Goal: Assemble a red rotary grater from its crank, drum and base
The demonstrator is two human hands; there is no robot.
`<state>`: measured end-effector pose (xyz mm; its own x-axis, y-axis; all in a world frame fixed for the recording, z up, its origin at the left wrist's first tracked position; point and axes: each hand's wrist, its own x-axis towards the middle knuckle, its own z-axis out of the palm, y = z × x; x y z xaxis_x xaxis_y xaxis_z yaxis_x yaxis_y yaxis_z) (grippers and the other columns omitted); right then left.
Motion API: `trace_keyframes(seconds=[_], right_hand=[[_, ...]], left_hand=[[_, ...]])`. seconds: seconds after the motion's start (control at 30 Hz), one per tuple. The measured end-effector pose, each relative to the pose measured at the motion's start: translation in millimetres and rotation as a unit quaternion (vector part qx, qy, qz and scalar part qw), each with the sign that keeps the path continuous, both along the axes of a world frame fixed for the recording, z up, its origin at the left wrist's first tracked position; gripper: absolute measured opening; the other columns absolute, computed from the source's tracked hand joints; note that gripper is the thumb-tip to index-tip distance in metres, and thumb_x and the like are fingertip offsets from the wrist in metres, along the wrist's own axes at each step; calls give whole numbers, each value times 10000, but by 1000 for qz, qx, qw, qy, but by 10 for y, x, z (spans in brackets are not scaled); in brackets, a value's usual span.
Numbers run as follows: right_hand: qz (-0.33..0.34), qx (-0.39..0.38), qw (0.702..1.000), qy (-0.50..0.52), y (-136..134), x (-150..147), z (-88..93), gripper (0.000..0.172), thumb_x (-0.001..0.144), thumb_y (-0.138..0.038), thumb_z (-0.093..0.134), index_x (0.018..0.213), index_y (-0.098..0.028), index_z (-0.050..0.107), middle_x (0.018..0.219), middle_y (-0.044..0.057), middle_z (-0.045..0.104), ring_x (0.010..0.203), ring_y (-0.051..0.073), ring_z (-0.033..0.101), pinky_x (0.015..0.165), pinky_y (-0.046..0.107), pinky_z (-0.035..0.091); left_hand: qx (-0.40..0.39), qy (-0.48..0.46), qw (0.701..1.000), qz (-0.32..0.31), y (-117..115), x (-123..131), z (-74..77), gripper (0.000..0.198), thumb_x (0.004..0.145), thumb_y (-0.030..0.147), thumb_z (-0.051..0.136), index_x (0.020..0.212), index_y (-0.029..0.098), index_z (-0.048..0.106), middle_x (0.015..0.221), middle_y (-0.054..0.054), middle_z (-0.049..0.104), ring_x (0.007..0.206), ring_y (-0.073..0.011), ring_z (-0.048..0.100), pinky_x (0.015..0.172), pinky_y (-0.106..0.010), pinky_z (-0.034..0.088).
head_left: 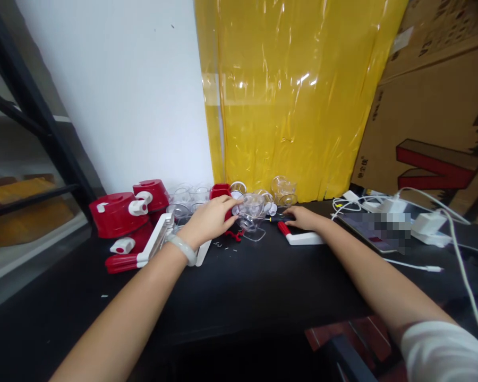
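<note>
My left hand (213, 217), a pale bangle at its wrist, reaches into a cluster of transparent parts. Its thumb and fingertips close on the edge of a clear plastic part (253, 206). My right hand (303, 218) has its fingers curled on the dark handle of a screwdriver (279, 218), whose tip points left toward the clear parts. Just below that hand lies a white handle with a red grip (305, 238). A small red plastic piece (236, 235) and several screws (219, 245) lie in front of the left fingertips.
Red housings (117, 212) with white knobs are stacked at the left, beside red-and-white handles (121, 262). Clear cups (181, 195) stand along the wall. To the right are a tablet (366, 233), white chargers (428, 223) and cables. A large carton (430, 122) stands behind.
</note>
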<state>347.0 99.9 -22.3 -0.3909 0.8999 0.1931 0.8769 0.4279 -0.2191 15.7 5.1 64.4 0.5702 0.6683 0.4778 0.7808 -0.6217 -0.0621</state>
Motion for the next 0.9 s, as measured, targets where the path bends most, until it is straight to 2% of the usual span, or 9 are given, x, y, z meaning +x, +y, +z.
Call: trace_keyframes(seconds=[0.1, 0.17, 0.27, 0.37, 0.5, 0.57, 0.67, 0.8, 0.9], right_hand=[[0, 12, 999, -43, 20, 8, -46, 355, 775, -331, 750, 1063, -126, 720, 1112, 172, 703, 1020, 289, 668, 885, 351, 508], [-3, 20, 999, -27, 12, 30, -53, 325, 779, -324, 743, 1041, -133, 714, 1077, 163, 709, 992, 284, 670, 865, 355, 509], [4, 20, 997, 69, -24, 92, -30, 276, 813, -324, 705, 1031, -156, 695, 1041, 124, 725, 951, 253, 680, 855, 348, 507], [13, 16, 978, 206, -59, 176, -1, 275, 843, -395, 662, 1012, -180, 681, 978, 83, 738, 884, 220, 692, 848, 354, 514], [-1, 13, 920, 393, -48, 253, 12, 303, 830, -444, 658, 1006, -197, 643, 813, 32, 722, 723, 171, 692, 753, 329, 546], [-15, 42, 889, 456, -15, 269, 19, 327, 791, -475, 690, 960, -203, 626, 769, 13, 694, 662, 154, 674, 688, 304, 548], [-43, 94, 844, 527, 41, 297, 52, 386, 735, -546, 715, 878, -213, 584, 715, -20, 639, 585, 130, 634, 601, 270, 530], [-96, 141, 779, 603, 66, 366, 137, 399, 746, -578, 678, 812, -224, 505, 614, -57, 564, 490, 105, 570, 502, 232, 475], [-130, 164, 761, 614, 49, 417, 176, 378, 784, -564, 640, 770, -230, 464, 551, -70, 513, 436, 96, 522, 452, 216, 424]], left_hand=[[20, -31, 999, -11, 19, -5, -142, 448, 928, 339, 526, 1356, 204, 519, 1299, -118, 607, 1190, -277, 590, 1008, -442, 479], [24, -43, 999, -8, 24, 7, -194, 466, 934, 355, 522, 1371, 194, 495, 1306, -125, 606, 1212, -287, 576, 1023, -461, 468], [6, -66, 998, 2, 21, 15, -225, 520, 933, 426, 532, 1401, 214, 453, 1329, -126, 601, 1223, -309, 571, 1012, -500, 470], [-29, -99, 995, -7, 39, 23, -271, 637, 876, 512, 606, 1407, 219, 412, 1363, -140, 582, 1252, -329, 556, 1025, -527, 458], [-66, -195, 978, -24, 133, 102, -447, 784, 760, 539, 735, 1364, 202, 364, 1413, -202, 519, 1280, -354, 541, 1036, -543, 457], [-77, -254, 963, -44, 184, 167, -548, 794, 735, 504, 770, 1334, 204, 344, 1419, -214, 499, 1293, -347, 532, 1043, -536, 459], [-93, -345, 932, -65, 231, 239, -637, 754, 723, 446, 795, 1277, 208, 342, 1342, -190, 546, 1221, -309, 593, 1008, -505, 500], [-117, -451, 884, -46, 258, 183, -608, 694, 712, 444, 800, 1216, 210, 385, 1127, -124, 636, 1035, -279, 678, 873, -481, 573], [-90, -504, 858, -39, 290, 61, -544, 656, 726, 435, 788, 1210, 218, 401, 1032, -81, 649, 961, -257, 694, 822, -450, 587]])
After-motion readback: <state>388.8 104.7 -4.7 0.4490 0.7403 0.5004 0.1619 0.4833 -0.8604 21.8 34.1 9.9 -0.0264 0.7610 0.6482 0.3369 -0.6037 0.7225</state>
